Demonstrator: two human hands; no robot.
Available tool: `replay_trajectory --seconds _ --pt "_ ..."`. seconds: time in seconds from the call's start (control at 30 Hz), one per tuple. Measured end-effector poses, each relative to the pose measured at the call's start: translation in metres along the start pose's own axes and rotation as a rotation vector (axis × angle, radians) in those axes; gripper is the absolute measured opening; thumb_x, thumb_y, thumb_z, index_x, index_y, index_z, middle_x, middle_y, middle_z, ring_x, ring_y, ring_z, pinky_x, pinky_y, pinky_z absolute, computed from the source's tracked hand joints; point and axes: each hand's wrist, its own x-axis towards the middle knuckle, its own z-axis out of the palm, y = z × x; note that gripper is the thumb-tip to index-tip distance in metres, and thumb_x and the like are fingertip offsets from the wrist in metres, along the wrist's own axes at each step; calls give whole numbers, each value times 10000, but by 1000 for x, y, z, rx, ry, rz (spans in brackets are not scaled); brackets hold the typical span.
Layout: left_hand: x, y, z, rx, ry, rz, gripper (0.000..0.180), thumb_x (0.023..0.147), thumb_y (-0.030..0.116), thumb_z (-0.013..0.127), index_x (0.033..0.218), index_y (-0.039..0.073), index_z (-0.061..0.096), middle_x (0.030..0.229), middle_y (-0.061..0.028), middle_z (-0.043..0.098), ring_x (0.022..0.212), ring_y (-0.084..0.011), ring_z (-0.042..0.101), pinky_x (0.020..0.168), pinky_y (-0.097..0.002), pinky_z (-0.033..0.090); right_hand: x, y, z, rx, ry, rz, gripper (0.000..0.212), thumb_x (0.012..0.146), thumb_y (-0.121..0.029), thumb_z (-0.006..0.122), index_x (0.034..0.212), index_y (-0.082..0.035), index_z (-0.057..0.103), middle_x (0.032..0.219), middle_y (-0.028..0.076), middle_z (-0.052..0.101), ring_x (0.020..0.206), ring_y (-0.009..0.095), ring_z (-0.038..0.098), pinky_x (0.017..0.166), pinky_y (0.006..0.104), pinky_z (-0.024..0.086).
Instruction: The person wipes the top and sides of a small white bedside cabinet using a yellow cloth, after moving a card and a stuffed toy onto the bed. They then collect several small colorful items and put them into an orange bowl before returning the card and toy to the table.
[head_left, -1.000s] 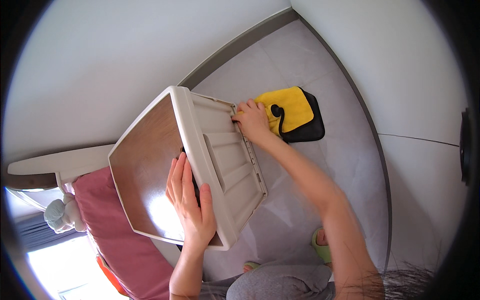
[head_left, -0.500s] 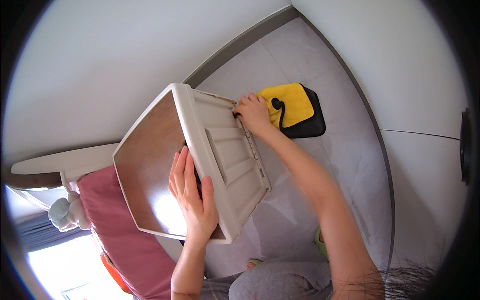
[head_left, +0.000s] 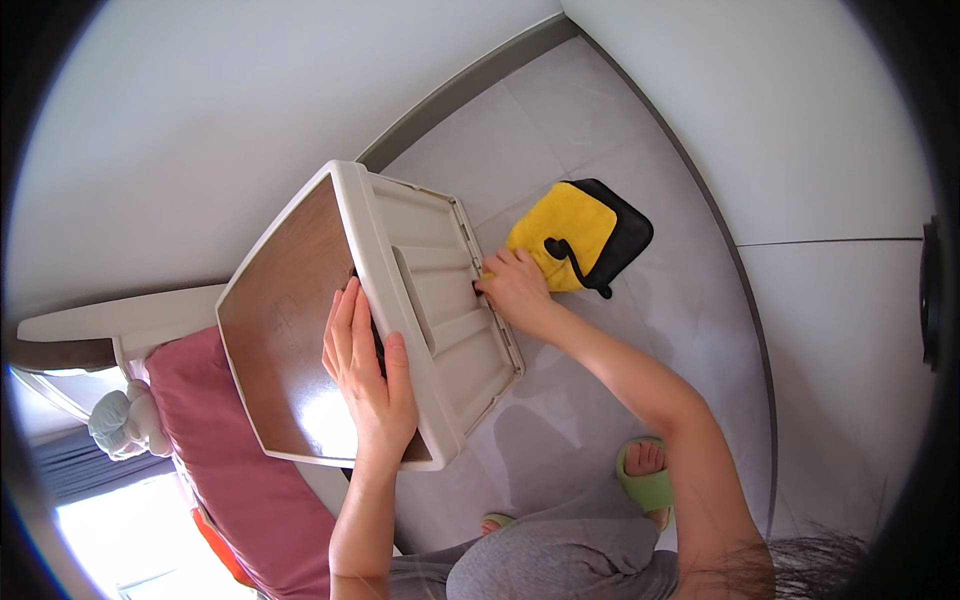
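A cream cabinet (head_left: 440, 300) with a brown wood-look top (head_left: 285, 310) stands in the middle, left of centre. My left hand (head_left: 365, 375) lies along the top's near right edge, fingers stretched and thumb apart. Something dark shows between its thumb and fingers, too covered to name. At the long right-hand edge of the cabinet's panelled side, my right hand (head_left: 515, 290) has its fingers curled round a bunched corner of a yellow and black cloth (head_left: 565, 230). The rest of the cloth trails past the hand over the floor, its black loop on top.
Grey tiled floor (head_left: 540, 430) runs right of the cabinet to a white wall panel (head_left: 830, 320). Behind the cabinet is a white wall (head_left: 200, 150). At left are a dusty-red cushioned piece (head_left: 235, 450) and a pale plush toy (head_left: 130, 420). A green slipper (head_left: 648, 488) is below.
My right hand has slid nearer along the cabinet's edge, drawing the cloth with it; the cloth has turned. My left hand keeps its place on the top. The view has shifted slightly.
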Motion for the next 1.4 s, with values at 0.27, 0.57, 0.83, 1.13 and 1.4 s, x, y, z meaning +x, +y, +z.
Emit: replay_trajectory --seconds 0.27,0.57,0.83,1.13,1.4 --pt "1 0 5 -8 -1 18 503 965 136 508 1438 -24 448 1505 -147 437 1428 -348 352 1159 -478 220 -9 2 4 55 20 82 165 792 -154 660 882 -189 794 983 7 634 1049 218 536 890 375 382" --pt "1 -3 7 -7 24 35 493 969 133 505 1432 -28 454 1506 -146 438 1427 -350 353 1153 -478 228 -91 -30 -8 73 -124 -10 169 794 -173 653 906 -185 780 1057 -12 617 1074 198 531 900 356 379" --pt "4 1 13 0 42 45 468 985 162 460 1420 -9 485 1505 -147 443 1389 -326 391 1157 -449 246 -78 -31 1 49 56 157 158 767 -191 692 900 -176 775 1001 13 633 1059 211 553 861 373 425" --pt "3 -5 16 -18 58 60 469 979 145 497 1415 -27 475 1496 -139 452 1407 -347 377 1148 -477 239 -54 -55 -32 468 -113 533 224 866 -291 657 943 -107 759 984 143 664 918 374 642 762 494 520" --pt "1 -5 11 4 67 45 455 987 157 463 1412 -3 493 1493 -150 454 1374 -330 406 1139 -455 277 -37 -108 -100 858 181 180 178 842 -144 699 1000 -66 728 994 95 633 957 303 622 831 397 506"
